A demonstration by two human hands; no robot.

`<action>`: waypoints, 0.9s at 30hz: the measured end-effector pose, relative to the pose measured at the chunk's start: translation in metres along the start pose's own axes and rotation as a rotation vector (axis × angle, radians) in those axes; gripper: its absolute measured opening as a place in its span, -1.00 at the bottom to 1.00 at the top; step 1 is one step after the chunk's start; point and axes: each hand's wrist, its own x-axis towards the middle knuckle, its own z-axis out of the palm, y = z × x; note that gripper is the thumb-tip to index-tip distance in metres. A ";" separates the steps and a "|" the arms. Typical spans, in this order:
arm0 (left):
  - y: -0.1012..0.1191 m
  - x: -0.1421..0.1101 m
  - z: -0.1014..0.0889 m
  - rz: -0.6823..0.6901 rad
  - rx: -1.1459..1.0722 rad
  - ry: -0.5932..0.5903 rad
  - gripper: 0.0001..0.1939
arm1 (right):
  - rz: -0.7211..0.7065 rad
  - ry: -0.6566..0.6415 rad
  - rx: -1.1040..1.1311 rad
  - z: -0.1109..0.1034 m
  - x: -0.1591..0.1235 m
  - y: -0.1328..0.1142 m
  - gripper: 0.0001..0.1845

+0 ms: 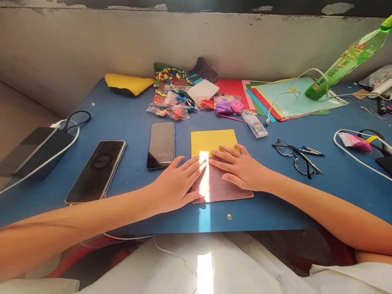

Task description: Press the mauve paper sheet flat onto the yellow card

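Pressing a fold flat is the step you look to be in: your left hand [176, 183] and your right hand [241, 169] both lie palm-down, fingers spread, on a sheet of paper [214, 141] that sits at the near middle of the blue worktop [128, 122]. Neither hand's grip is closed on anything; the fingers are apart and flat on the sheet, fingertips nearly meeting over the line where the yellow face ends and a brownish-pink flap [225, 188] begins. That flap lies toward you under both palms, so the near part seems folded up over the yellow, though a bright strip of sunlight across the middle washes out the exact edge.

Judging by this, the crease is laid but perhaps not sharpened. The next move calls for keeping one palm planted so the sheet cannot slide, and running the other hand's fingertips outward along the fold while the edges stay lined up.

Just left of the paper lies a dark phone [161, 145], with a second phone [97, 169] farther left; a pair of glasses [295, 157] lies to the right, well apart. Bags of coloured craft bits [226, 106] and a stack of coloured sheets [290, 102] sit beyond, near the wall.
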 end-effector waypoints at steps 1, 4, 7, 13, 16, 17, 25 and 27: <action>0.000 0.000 0.001 0.004 0.003 -0.001 -0.35 | 0.002 -0.003 0.005 0.001 0.000 0.001 -0.46; 0.000 0.000 0.002 0.007 0.004 0.008 -0.36 | 0.005 -0.018 0.025 0.004 0.000 0.003 -0.43; 0.000 0.000 0.001 0.001 -0.012 0.007 -0.40 | 0.011 -0.004 0.057 0.006 -0.001 0.004 -0.41; 0.004 0.000 0.000 -0.021 -0.038 -0.005 -0.42 | 0.016 0.003 0.087 0.006 -0.003 0.004 -0.30; 0.004 0.001 0.000 -0.037 -0.038 -0.017 -0.41 | 0.040 -0.016 0.078 0.005 -0.001 0.002 -0.35; 0.004 0.001 0.000 -0.043 -0.036 -0.026 -0.40 | 0.041 -0.029 0.086 0.005 -0.001 0.001 -0.36; 0.004 -0.013 -0.009 0.097 -0.032 -0.030 -0.40 | 0.079 -0.004 0.332 -0.002 -0.005 0.008 -0.19; 0.007 -0.010 -0.010 0.163 -0.049 -0.009 -0.44 | 0.141 0.109 0.408 -0.007 -0.009 0.011 -0.15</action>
